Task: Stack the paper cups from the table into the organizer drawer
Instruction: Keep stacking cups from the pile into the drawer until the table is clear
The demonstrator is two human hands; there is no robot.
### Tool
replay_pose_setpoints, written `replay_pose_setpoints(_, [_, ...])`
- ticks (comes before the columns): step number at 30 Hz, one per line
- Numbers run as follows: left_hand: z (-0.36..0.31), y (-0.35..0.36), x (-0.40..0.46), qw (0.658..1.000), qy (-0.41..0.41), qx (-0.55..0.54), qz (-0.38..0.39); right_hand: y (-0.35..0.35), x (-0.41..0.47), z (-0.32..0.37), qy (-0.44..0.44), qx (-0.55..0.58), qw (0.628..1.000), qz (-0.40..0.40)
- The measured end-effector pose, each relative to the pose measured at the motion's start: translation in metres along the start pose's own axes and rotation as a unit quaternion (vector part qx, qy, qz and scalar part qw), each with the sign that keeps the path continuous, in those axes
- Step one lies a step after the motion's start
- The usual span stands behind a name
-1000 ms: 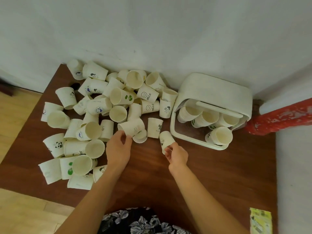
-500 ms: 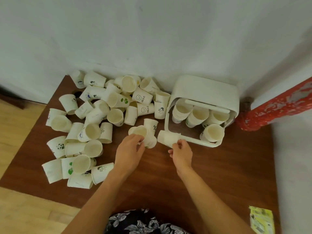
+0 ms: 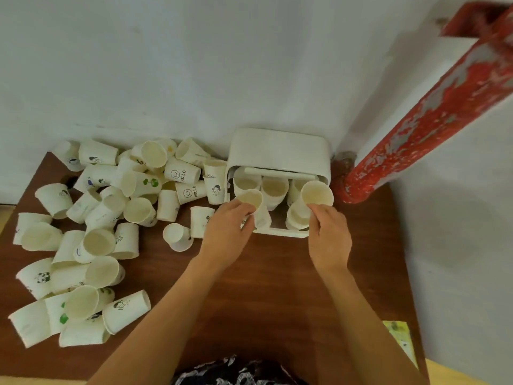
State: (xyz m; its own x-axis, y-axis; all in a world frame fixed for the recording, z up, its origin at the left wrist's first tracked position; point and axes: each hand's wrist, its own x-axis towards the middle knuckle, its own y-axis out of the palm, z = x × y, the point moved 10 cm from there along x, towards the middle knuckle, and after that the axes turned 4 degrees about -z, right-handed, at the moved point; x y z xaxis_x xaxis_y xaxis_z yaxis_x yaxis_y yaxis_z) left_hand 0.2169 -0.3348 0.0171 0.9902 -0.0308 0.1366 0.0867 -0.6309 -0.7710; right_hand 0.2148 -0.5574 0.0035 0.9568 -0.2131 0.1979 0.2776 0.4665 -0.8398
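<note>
Head view shows you mid-task: your left hand (image 3: 226,227) grips one paper cup (image 3: 251,200) and your right hand (image 3: 329,232) pinches another cup (image 3: 316,193), both held over the pulled-out organizer drawer (image 3: 277,232) at the far right of the table (image 3: 277,287). A few short stacks (image 3: 274,188) already stand inside it. Most of the work remains, I judge: the pile of loose cups (image 3: 111,218) sprawls across the left half. An upright cup (image 3: 200,221) and a tipped cup (image 3: 177,237) sit just beside your left wrist. A red post (image 3: 416,129) stands right of the organizer.
</note>
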Motion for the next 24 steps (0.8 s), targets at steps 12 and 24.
replay_pose_setpoints(12, [-0.056, 0.034, 0.029, 0.999, 0.041, 0.004, 0.026, 0.078, 0.001, -0.046, -0.011, -0.062, 0.984, 0.169])
replay_pose_setpoints(24, [-0.068, 0.139, 0.04, 0.984, 0.094, 0.057, 0.141, 0.026, 0.0, -0.089, 0.069, 0.032, 0.994, 0.081])
